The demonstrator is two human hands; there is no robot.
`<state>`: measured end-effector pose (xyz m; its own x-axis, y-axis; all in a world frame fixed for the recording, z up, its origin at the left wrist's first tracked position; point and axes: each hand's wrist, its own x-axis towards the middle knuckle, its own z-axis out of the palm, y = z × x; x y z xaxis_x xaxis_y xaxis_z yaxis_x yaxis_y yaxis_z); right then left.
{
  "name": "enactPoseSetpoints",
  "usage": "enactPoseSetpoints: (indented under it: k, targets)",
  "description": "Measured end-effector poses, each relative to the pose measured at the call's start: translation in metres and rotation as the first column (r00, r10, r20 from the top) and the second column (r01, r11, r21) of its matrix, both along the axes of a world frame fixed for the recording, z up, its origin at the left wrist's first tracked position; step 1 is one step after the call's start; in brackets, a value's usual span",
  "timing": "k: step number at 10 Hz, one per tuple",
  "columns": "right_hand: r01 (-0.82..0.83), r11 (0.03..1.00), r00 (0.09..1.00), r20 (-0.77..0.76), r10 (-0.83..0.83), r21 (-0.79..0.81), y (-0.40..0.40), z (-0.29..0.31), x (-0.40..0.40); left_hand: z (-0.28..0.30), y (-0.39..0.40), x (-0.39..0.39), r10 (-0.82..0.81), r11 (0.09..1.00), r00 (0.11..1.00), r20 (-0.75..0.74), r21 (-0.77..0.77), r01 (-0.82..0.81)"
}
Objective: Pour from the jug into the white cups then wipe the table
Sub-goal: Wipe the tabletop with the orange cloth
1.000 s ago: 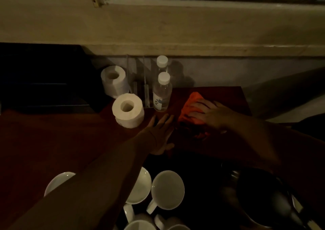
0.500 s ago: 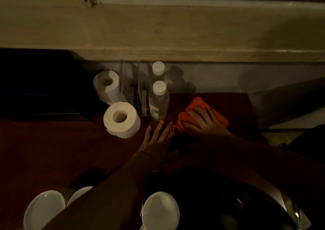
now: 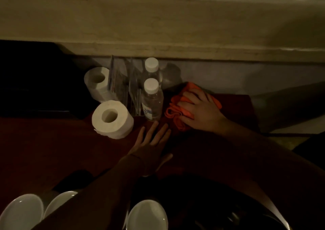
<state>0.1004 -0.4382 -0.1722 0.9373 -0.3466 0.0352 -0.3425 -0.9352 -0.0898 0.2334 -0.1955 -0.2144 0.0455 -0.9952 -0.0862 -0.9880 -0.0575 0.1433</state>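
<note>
My right hand (image 3: 202, 113) presses a crumpled orange cloth (image 3: 175, 113) onto the dark red table (image 3: 52, 145), near its far right corner and just right of the front water bottle (image 3: 152, 101). My left hand (image 3: 151, 147) lies flat on the table with fingers spread, a little in front of that bottle, holding nothing. White cups (image 3: 147, 215) (image 3: 21, 212) show at the bottom edge, partly covered by my left arm. The jug is lost in the dark at the bottom right.
A second bottle (image 3: 151, 69) and a clear plastic holder (image 3: 126, 92) stand by the wall. Two toilet paper rolls (image 3: 112, 119) (image 3: 97, 82) sit left of them. The table's right edge (image 3: 253, 110) is close to the cloth.
My right hand has carried the cloth a little farther toward the wall and bottles. The view tilted up, so the cups slid toward the bottom edge. My left hand stays flat.
</note>
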Motion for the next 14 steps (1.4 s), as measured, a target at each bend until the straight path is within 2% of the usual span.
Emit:
enactPoseSetpoints:
  k: [2,3,4,5,6,7,8,9,10,11,12,13,14]
  targets:
    - [0.271,0.96,0.963,-0.011,-0.27,0.074,-0.019,0.005,-0.063,-0.007,-0.002,0.006,-0.021,1.0,0.999,0.038,0.021,0.02]
    - [0.361,0.932,0.932,-0.042,-0.36,0.025,-0.031,-0.004,-0.114,-0.006,-0.001,0.005,-0.014,0.999,0.998,0.054,0.03,0.012]
    - [0.324,0.946,0.945,-0.044,-0.324,-0.012,-0.029,-0.01,-0.133,-0.002,-0.002,0.005,-0.003,0.998,0.997,0.074,0.059,-0.001]
    - [0.301,0.954,0.953,0.038,-0.301,0.012,-0.009,-0.007,-0.142,-0.002,-0.003,0.004,-0.017,0.998,0.997,0.079,0.063,0.012]
    - [0.275,0.954,0.94,0.173,-0.293,0.12,0.018,-0.015,-0.149,-0.003,-0.002,0.003,-0.015,0.998,0.998,0.058,0.06,0.012]
    - [0.212,0.969,0.952,0.196,-0.234,0.126,0.039,-0.018,-0.14,0.0,-0.004,0.002,-0.005,0.995,0.999,0.045,0.095,0.001]
    - [-0.008,0.991,0.997,0.078,-0.002,0.133,0.05,-0.014,-0.113,0.002,-0.003,0.001,0.019,0.995,0.998,0.058,0.099,-0.024]
    - [-0.13,0.986,0.991,0.007,0.13,0.107,0.06,-0.006,-0.089,0.004,-0.003,0.001,0.031,0.995,0.996,0.079,0.092,-0.038]
    - [-0.177,0.981,0.984,0.032,0.175,0.083,0.056,-0.008,-0.073,-0.002,-0.004,-0.001,0.051,0.993,0.998,0.04,0.106,-0.055]
    - [-0.111,0.989,0.994,0.01,0.111,0.1,0.036,-0.007,-0.058,-0.003,-0.007,-0.002,0.067,0.988,0.998,0.005,0.137,-0.067]
    - [0.023,0.994,0.999,-0.031,-0.02,0.109,0.016,0.0,-0.046,-0.002,-0.007,-0.004,0.093,0.99,0.994,-0.051,0.112,-0.087]
    - [0.237,0.968,0.971,-0.012,-0.237,0.08,-0.018,-0.003,-0.06,-0.003,-0.006,0.0,0.084,0.988,0.996,-0.006,0.129,-0.083]
    - [0.416,0.903,0.908,0.004,-0.419,0.11,-0.032,-0.009,-0.085,0.003,-0.008,0.003,0.036,0.985,0.998,0.044,0.168,-0.043]
